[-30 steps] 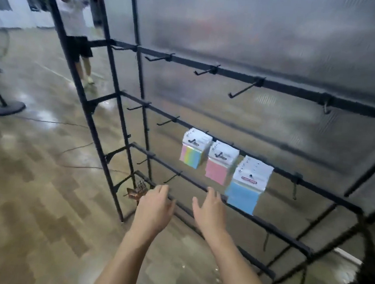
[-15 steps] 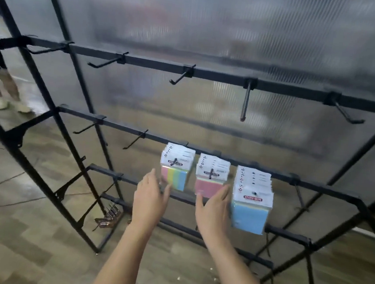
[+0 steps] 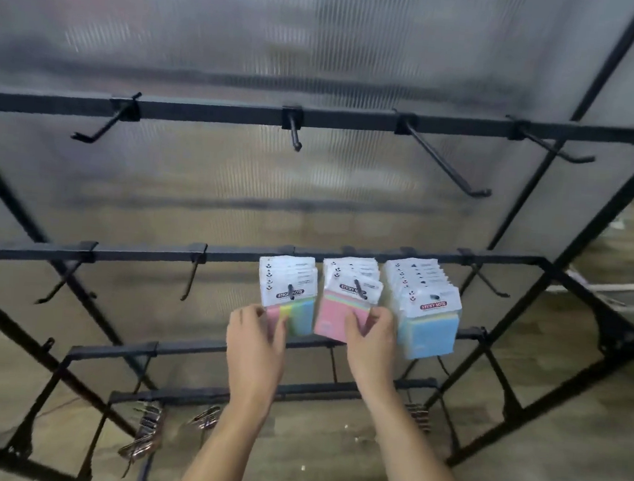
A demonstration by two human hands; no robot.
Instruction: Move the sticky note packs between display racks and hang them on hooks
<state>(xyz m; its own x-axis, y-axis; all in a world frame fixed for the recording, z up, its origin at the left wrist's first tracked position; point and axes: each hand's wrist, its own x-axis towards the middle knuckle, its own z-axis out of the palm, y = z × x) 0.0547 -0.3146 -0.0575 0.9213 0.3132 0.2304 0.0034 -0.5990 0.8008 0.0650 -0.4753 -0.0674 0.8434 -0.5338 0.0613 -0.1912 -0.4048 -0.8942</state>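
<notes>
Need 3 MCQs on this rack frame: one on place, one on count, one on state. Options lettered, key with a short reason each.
1. Which bar carries the sticky note packs?
A. top bar
B. middle bar
C. lowest bar

2. How many hooks hold packs?
A. one
B. three
C. five

3. What is the right hand doing?
A. hanging idle
B. gripping a bare hook
C. gripping the pink packs

Key:
1 B: the packs hang from the middle bar, while the top bar has only bare hooks.
2 B: the multicolour packs, the pink packs and the blue packs hang side by side.
3 C: the right hand has its fingers curled round the pink packs' lower edge; the left hand is at the multicolour packs.
</notes>
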